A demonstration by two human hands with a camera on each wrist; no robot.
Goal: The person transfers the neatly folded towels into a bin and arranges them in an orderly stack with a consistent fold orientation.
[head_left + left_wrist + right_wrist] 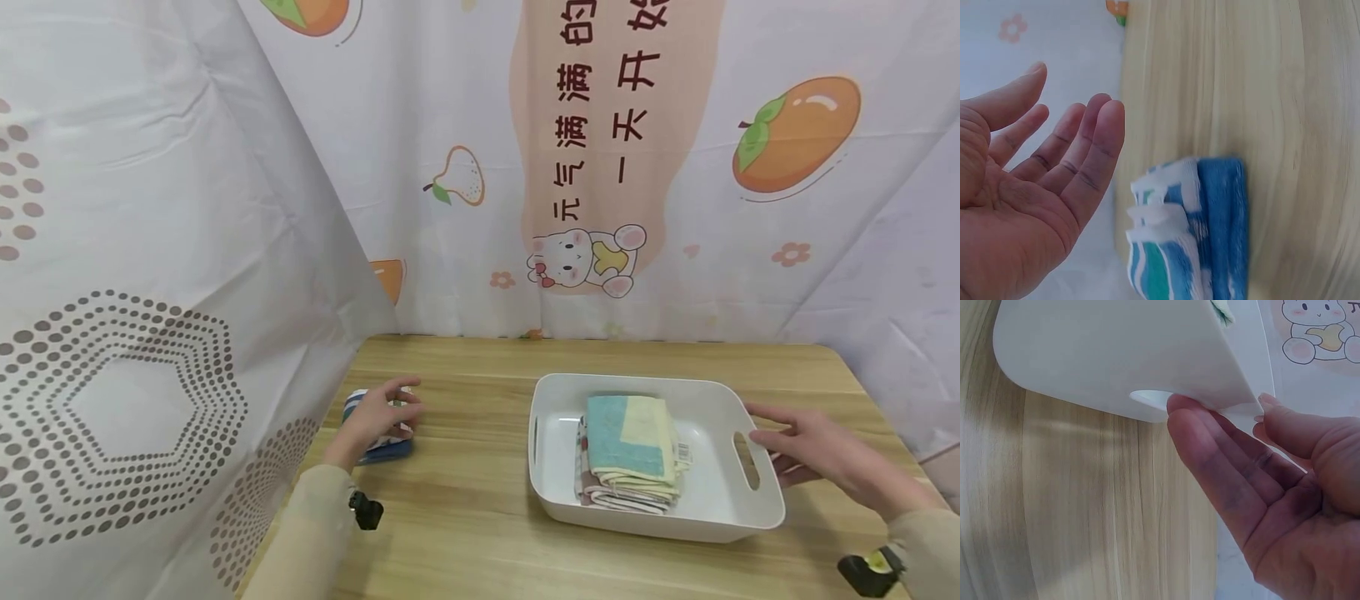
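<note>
My left hand (382,417) hovers over a small pile of folded towels (386,452) at the left side of the table. In the left wrist view its fingers (1094,159) are loosely bent with nothing between them; the blue, white and green striped towels (1225,225) lie apart from it. At the right, my right hand (813,446) grips the end wall of a white plastic bin (720,500) by the handle slot. The thumb is at the rim and the fingers (1194,440) lie against the outside. Inside the bin is a stack of folded towels (630,442), teal and cream on top.
The wooden table (465,517) carries the bin right of centre. A printed white curtain (450,250) hangs along the back edge, and another dotted curtain (150,408) closes the left side.
</note>
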